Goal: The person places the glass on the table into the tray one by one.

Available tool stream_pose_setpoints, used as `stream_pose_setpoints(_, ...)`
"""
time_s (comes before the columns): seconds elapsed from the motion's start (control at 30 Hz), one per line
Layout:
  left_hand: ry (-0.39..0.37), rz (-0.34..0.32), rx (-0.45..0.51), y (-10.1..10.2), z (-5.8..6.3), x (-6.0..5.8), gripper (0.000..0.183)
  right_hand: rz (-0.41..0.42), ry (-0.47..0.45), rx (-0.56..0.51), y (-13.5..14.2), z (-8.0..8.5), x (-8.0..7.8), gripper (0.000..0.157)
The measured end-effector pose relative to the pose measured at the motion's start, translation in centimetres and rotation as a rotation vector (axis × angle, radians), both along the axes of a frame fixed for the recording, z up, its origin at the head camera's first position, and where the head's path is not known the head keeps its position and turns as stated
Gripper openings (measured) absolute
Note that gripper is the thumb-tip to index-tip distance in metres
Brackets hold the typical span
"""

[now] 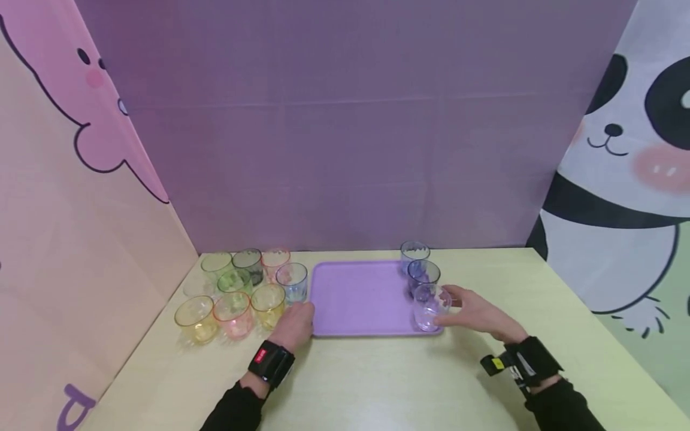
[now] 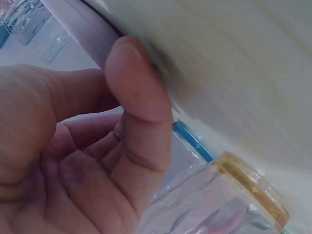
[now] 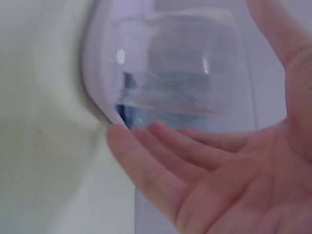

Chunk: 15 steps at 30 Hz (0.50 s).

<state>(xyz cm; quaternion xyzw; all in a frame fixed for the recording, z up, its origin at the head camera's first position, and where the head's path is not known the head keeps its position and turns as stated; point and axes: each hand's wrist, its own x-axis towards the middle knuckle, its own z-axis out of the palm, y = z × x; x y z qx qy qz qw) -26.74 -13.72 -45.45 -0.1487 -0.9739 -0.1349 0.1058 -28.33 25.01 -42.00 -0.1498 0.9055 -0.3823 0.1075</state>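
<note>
A purple tray (image 1: 356, 299) lies on the table, and my left hand (image 1: 295, 326) pinches its left front edge between thumb and curled index finger. In the left wrist view the tray's rim (image 2: 90, 34) runs into those fingertips. Along the tray's right side stand three glasses in a row: a pale blue one (image 1: 415, 250) at the back, a dark blue one (image 1: 423, 272) and a clear one (image 1: 428, 311) in front. My right hand (image 1: 480, 311) is just right of the clear glass. The right wrist view shows its fingers (image 3: 151, 170) spread and extended beside that glass.
Left of the tray stand several tinted glasses, including a light blue one (image 1: 293, 286) near the tray, a yellow one (image 1: 196, 320) and a pink one (image 1: 234, 314) in front. A purple backdrop (image 1: 345, 149) rises behind the table; printed panels flank both sides.
</note>
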Motion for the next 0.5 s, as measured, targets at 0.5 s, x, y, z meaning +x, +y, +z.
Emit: stream_pose_setpoints(0.5,-0.028,0.009,-0.013,0.0,0.0,-0.2,0.007,-0.106,-0.003,-0.411,3.0,0.8,-1.3,0.055)
